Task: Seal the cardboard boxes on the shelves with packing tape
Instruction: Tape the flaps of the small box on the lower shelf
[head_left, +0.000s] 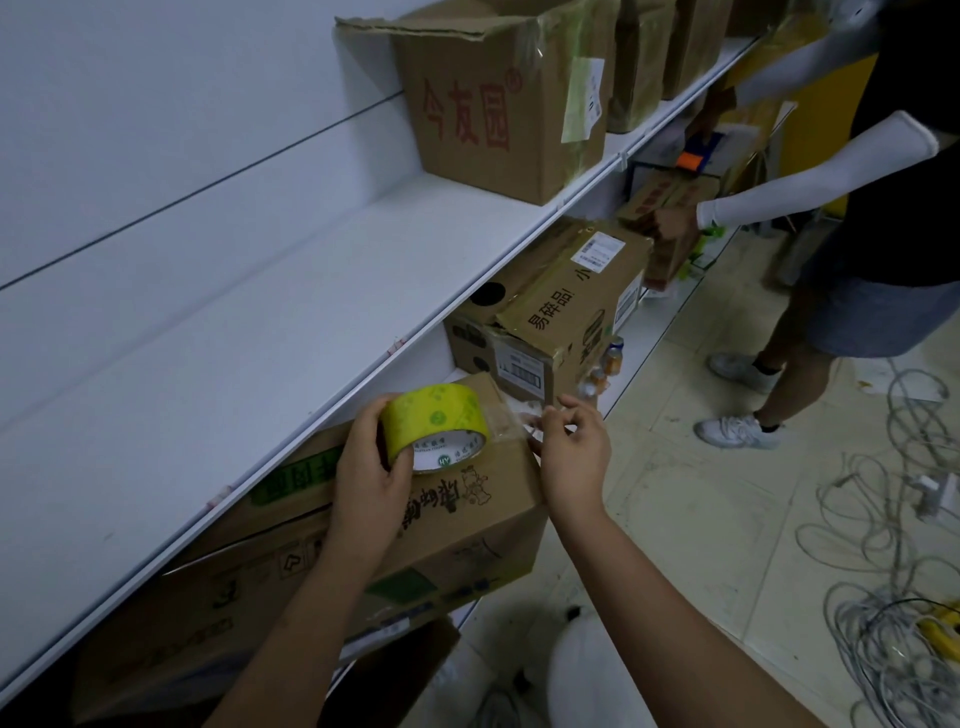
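Tape roll (435, 423): yellow-green, above cardboard box (457, 525) on lower shelf | Left hand (371, 467): grip clasped round roll | Right hand (571, 447): grip pinching clear tape end (511, 418) drawn from roll | Upper shelf (260, 312): open-topped box (498, 93)

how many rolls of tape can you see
1: the tape roll, gripped in the left hand over the nearest box. Others may be hidden behind boxes.

Yellow-green tape roll (436, 415); brown box (467, 514); white shelf (260, 322).
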